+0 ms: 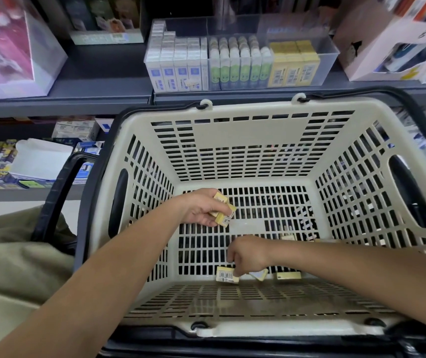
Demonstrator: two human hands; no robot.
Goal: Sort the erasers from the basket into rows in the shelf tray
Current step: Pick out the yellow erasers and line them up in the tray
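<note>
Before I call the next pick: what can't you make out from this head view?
All in the head view.
1. Count of erasers in the left hand: its fingers cover some.
2. Whether the right hand has a grip on the barcode eraser: its back hides the fingertips.
3. The far eraser: the right forearm covers part.
4. Labels in the tray: print too small and blurred.

We record dark grey metal shelving [90, 99] in two tiers. The upper tier carries a pink display box [8, 47] at left and a white carton [377, 47] at right. The lower tier holds packaged stationery [2, 164].
</note>
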